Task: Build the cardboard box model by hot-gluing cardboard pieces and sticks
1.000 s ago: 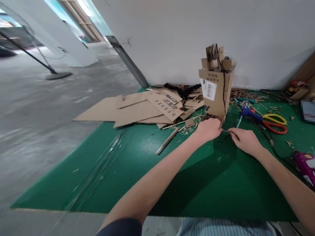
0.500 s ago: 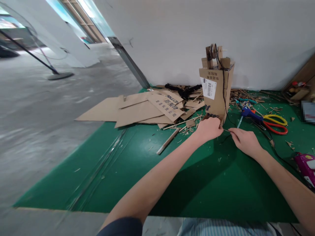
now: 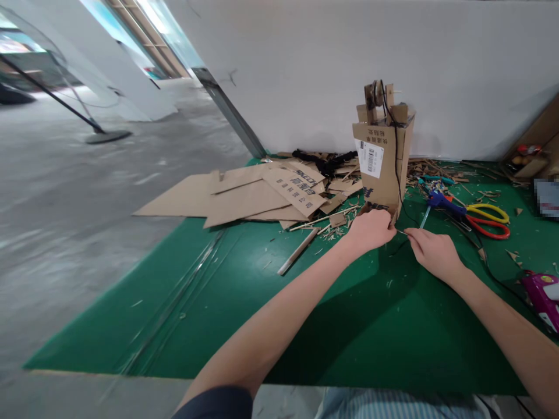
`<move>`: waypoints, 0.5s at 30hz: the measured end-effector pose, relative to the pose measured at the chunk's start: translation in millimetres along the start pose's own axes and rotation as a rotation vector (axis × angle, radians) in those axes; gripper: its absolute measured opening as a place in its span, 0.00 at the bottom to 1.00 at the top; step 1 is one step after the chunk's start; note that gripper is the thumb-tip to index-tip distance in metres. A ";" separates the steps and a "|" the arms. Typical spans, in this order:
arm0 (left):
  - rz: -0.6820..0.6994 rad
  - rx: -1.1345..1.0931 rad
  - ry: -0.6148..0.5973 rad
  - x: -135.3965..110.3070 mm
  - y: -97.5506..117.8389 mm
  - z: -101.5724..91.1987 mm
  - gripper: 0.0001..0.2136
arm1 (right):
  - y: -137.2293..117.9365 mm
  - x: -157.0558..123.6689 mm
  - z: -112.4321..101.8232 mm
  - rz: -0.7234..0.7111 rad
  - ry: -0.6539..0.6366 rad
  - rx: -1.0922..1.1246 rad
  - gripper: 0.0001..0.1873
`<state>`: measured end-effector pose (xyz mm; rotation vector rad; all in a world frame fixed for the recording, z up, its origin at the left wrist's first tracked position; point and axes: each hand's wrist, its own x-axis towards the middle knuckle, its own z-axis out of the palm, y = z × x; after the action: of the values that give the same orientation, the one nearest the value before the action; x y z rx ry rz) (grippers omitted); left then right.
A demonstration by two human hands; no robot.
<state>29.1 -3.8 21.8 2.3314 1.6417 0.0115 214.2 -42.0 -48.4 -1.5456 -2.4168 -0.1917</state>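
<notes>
A tall cardboard box (image 3: 386, 169) stands upright with a white barcode label on its front. On its top, a round spool (image 3: 379, 93) sits between cardboard uprights, and a black cord (image 3: 396, 151) hangs from it down the box's front. My left hand (image 3: 373, 227) is closed at the lower front of the box; its fingers hide what they grip. Just to the right, my right hand (image 3: 434, 250) pinches a short thin rod (image 3: 401, 232), which spans the small gap between the two hands. Both hands are low over the green tabletop (image 3: 349, 326).
Flat cardboard sheets (image 3: 248, 198) and scraps lie left of the box. A narrow cardboard strip (image 3: 299, 251) is nearer. Scissors with yellow and red handles (image 3: 489, 224), a blue-handled tool (image 3: 441, 202) and a magenta device (image 3: 541, 294) lie right. A white wall (image 3: 305, 75) rises behind.
Both hands hold almost the same places. The thin rod between them catches more light now; the view has shifted very slightly.
</notes>
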 end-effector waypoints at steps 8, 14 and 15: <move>-0.003 -0.009 -0.018 -1.7 2.5 1.1 0.13 | -2.9 1.2 1.5 0.037 -0.041 -0.020 0.21; 0.123 -0.021 -0.168 -3.0 -7.2 -7.6 0.10 | -2.1 1.9 -0.7 0.054 -0.096 -0.004 0.21; 0.163 -0.027 -0.201 -2.3 -10.1 -9.2 0.08 | -2.1 2.1 -0.8 0.050 -0.103 -0.005 0.21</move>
<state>17.4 -0.7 28.6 2.3535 1.3472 -0.1610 211.6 -41.3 -47.0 -1.6537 -2.4532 -0.1108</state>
